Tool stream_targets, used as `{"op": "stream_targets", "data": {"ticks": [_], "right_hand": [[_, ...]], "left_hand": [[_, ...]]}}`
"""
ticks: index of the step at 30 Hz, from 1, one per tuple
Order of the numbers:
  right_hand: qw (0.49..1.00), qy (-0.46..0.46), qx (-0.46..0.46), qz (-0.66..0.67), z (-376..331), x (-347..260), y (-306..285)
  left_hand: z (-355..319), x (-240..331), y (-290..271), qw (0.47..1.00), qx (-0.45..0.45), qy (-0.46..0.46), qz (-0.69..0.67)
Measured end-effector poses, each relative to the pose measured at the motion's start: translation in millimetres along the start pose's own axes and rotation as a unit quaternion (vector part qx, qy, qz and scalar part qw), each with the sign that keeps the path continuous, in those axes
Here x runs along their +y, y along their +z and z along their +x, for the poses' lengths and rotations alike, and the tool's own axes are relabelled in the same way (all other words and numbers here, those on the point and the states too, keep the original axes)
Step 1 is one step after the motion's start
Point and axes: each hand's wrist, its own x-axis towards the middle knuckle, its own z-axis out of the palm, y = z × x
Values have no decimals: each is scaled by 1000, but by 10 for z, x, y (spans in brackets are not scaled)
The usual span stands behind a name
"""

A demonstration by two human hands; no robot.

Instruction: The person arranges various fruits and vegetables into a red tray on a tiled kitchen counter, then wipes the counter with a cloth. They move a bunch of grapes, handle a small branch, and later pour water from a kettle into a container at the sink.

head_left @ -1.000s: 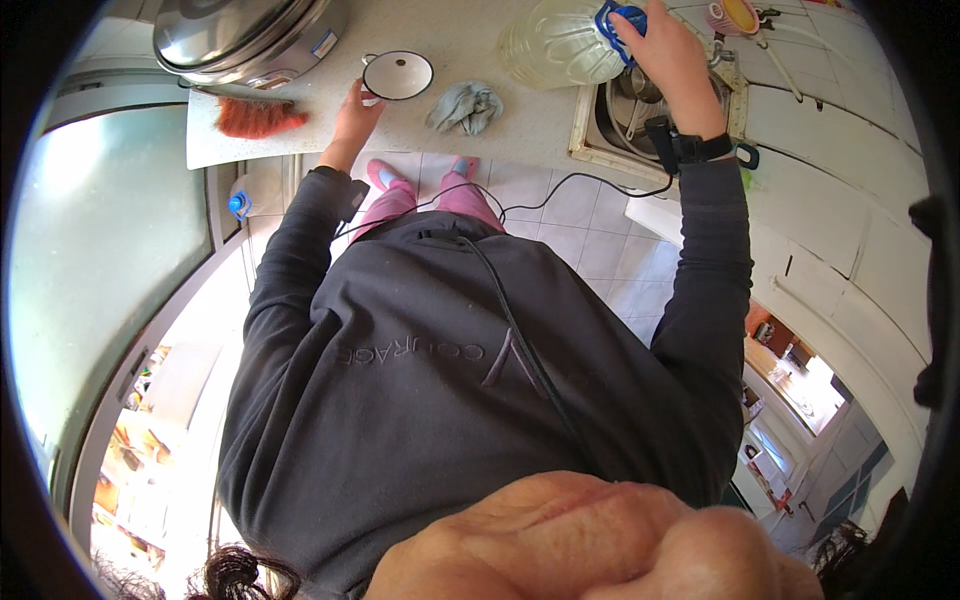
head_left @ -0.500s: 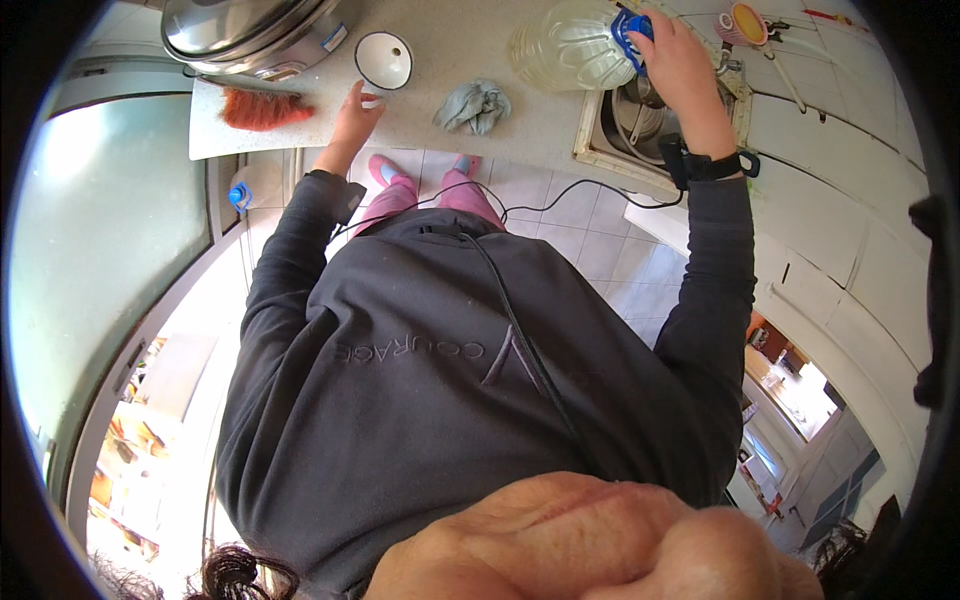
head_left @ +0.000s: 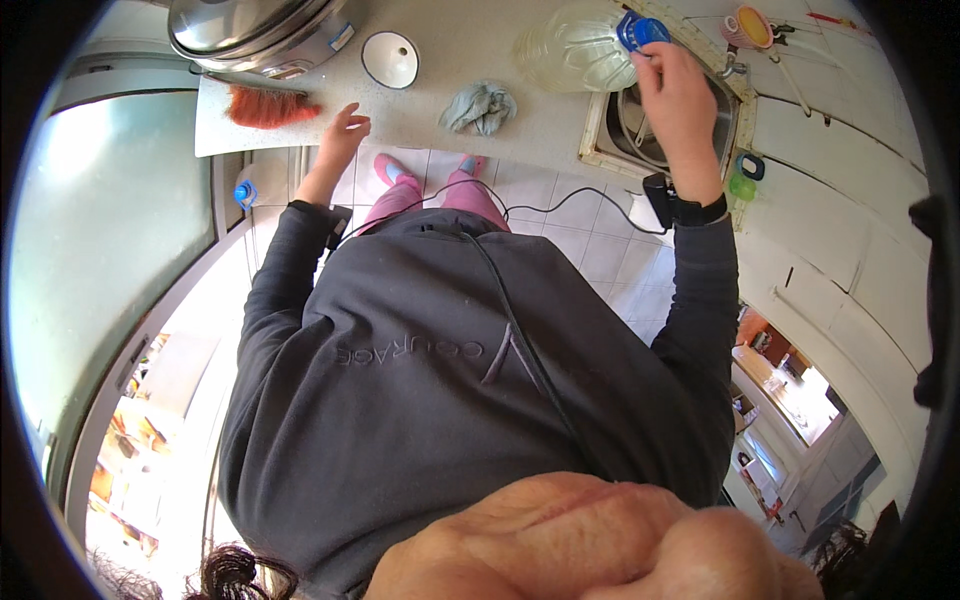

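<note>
My right hand (head_left: 672, 85) is closed around the blue cap (head_left: 640, 30) of the big clear plastic bottle (head_left: 575, 48), which lies tilted on the speckled counter (head_left: 450, 60) with its neck hanging toward the sink (head_left: 660, 125). My fingers wrap the cap from the side, thumb underneath as far as I can tell. My left hand (head_left: 345, 130) is open, fingers loosely spread, resting at the counter's front edge and holding nothing; the white funnel (head_left: 390, 60) sits just beyond it, the orange brush (head_left: 265, 105) to its left under the steel pot (head_left: 255, 30), and a crumpled grey cloth (head_left: 482, 105) lies between my hands. To do this well I judge I should keep the bottle's neck over the sink so any spill goes down the drain, grip the cap firmly without squeezing the soft bottle wall, and bring my free hand over to steady the body, since a bottle lying on its side could roll. Compared with a second ago, my right hand has stayed on the cap while the bottle looks tipped further over toward the basin. My left hand has come off the funnel, which it was touching then, and now sits nearer to me at the edge. The cloth, brush and pot seem unmoved.
</note>
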Motion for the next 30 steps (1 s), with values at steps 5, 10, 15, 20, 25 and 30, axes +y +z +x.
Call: {"op": "stream_targets", "data": {"ticks": [5,10,15,20,25,30], "right_hand": [[986,68,-81,130,-54,-55,89],[940,154,-56,301,143,260,-51],[916,169,-123,342,-108,331,-256],[895,156,-163,385,-407,246,-381],[887,180,-209,369,-640,106,-450],[850,204,-256,413,-1081,-280,-595]], "left_hand": [[-445,99,-333,996,-4,-41,-82],[-1076,170,-486,974,99,-80,-189],[-1853,55,-290,947,173,-117,-244],[-2420,-124,-22,924,229,-138,-274],[-2778,-274,-23,925,242,-135,-261],[-2987,-481,-150,930,247,-113,-247]]}}
